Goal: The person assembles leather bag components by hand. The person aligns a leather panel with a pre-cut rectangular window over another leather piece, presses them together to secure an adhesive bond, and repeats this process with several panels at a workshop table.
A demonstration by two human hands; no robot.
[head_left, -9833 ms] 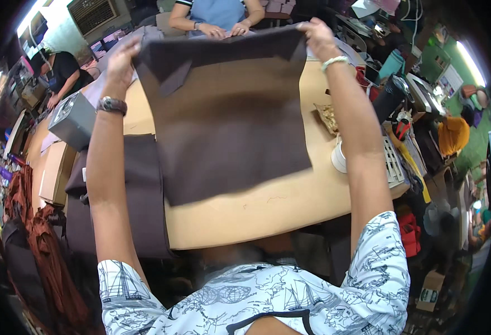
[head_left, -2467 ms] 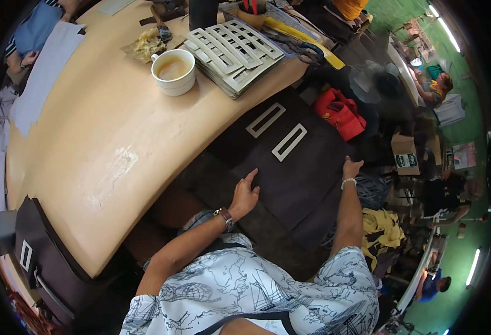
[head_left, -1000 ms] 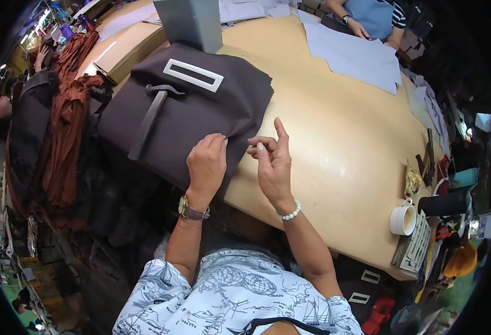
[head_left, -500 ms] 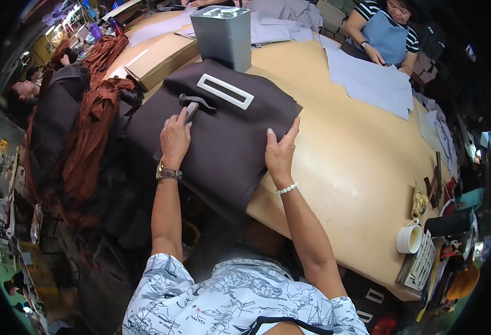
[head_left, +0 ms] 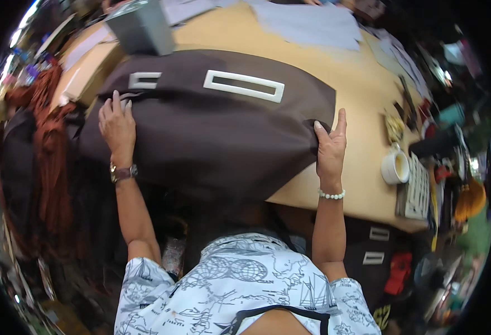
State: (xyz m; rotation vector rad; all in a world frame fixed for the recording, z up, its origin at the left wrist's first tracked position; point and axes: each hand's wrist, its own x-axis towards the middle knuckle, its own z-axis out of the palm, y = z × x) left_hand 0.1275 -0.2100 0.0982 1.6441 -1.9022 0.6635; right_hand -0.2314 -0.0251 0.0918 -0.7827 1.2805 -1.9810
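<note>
The fingers of the left hand point(head_left: 117, 125) lie flat and open on the left end of the dark brown bag point(head_left: 212, 128), while the fingers of the right hand point(head_left: 330, 146) are closed on its right edge, the forefinger pointing up. Half a second ago both hands were closer together on the bag; now they are spread to its two ends, so the bag seems to be stretched out. It lies across the near left part of the wooden surface point(head_left: 362, 106), and its near edge hangs over.

Tan wooden table point(head_left: 362, 100) bearing brown bag point(head_left: 212, 134), cup point(head_left: 396, 167), papers point(head_left: 312, 25)
</note>
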